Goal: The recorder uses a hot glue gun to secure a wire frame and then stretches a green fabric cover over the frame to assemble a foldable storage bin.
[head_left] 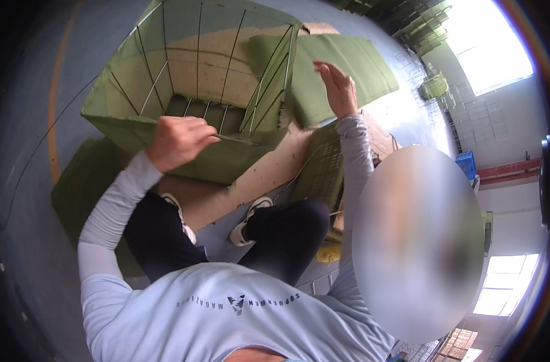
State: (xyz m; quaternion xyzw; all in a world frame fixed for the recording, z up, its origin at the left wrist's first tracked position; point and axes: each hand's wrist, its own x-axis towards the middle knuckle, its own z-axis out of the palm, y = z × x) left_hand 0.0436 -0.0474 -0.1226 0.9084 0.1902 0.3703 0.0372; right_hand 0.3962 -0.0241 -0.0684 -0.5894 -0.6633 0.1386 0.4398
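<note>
My left hand [178,142] is closed on a thin grey metal tool [234,139]. Its tip lies against the near rim of a green box [187,114], which has a wire frame and an open top. My right hand [336,89] is raised to the right of the box with its fingers apart and nothing in it. It hovers over a flat green panel [347,66] that lies beside the box. The box's floor shows brown board behind the wires. My knees in dark trousers and white shoes [251,220] are just below the box.
Brown cardboard [269,172] lies under the box on a blue-grey floor. Another green panel [85,181] lies at the left, and a green mesh piece [323,169] at the right. Stacked wire frames and a blue crate [466,164] stand far right near bright windows.
</note>
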